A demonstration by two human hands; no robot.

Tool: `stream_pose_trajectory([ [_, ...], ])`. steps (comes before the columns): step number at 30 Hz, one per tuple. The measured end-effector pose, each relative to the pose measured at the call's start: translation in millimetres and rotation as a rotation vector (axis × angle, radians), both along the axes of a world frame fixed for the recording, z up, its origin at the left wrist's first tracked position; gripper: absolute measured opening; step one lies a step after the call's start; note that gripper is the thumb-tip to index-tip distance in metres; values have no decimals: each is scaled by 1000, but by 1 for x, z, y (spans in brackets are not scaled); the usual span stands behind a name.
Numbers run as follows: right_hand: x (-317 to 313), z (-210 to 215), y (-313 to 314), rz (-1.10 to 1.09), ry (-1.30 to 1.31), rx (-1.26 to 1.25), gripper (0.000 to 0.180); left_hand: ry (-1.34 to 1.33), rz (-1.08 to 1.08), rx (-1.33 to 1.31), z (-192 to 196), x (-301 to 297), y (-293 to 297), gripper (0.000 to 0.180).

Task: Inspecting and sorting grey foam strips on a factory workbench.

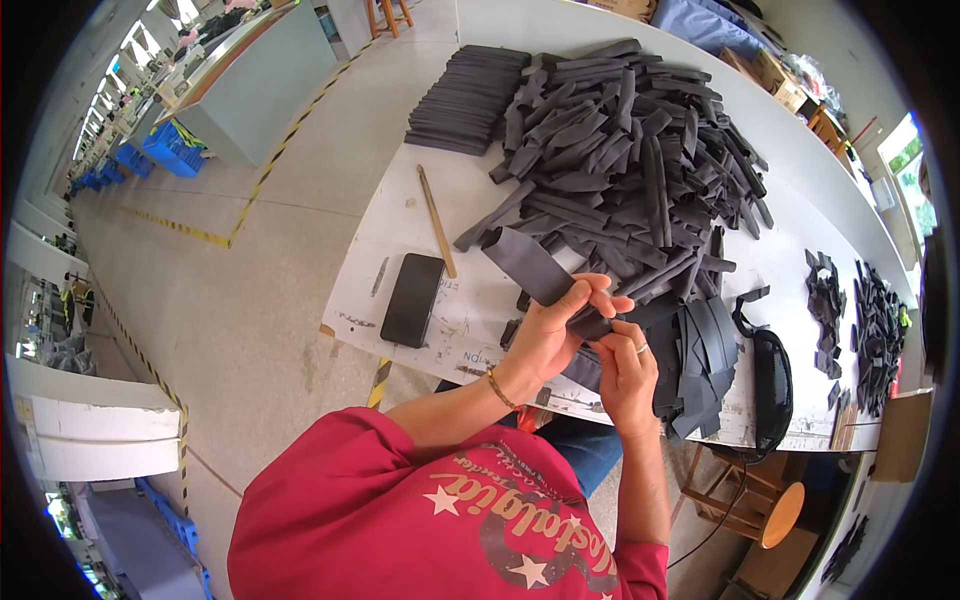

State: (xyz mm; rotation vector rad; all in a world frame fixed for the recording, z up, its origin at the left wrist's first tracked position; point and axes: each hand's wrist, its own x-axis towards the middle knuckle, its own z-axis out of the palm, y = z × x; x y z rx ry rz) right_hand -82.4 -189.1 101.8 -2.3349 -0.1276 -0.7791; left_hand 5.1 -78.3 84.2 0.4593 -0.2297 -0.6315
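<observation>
Presently the left hand (545,332) is gripping a dark fabric strip (525,262) between thumb and fingers, the strip's far end pointing toward ten o'clock. At four o'clock from it, the right hand (628,375) is apparently pinching the near end; how firmly, I cannot tell. A loose heap (610,150) of similar strips is lying at twelve o'clock, a neat stack (468,100) at eleven, a black phone (413,300) at nine. Uneven pulling could be creasing or twisting the strip; its far end, hovering near the heap, could be snagging loose pieces; a left forearm sweeping toward nine could be nudging the phone.
</observation>
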Motion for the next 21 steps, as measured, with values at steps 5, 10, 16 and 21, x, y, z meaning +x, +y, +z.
stream_pose_trajectory([
  [5,2,1,3,17,-11,14,12,10,-4,8,1,-5,-1,30],
  [10,6,1,4,42,-15,16,12,26,-1,-2,1,-7,-1,29],
  [16,6,1,7,29,31,24,11,43,-36,-9,-2,-2,1,30],
  [21,11,-11,23,-85,114,658,18,23,-25,41,-4,2,-3,34],
])
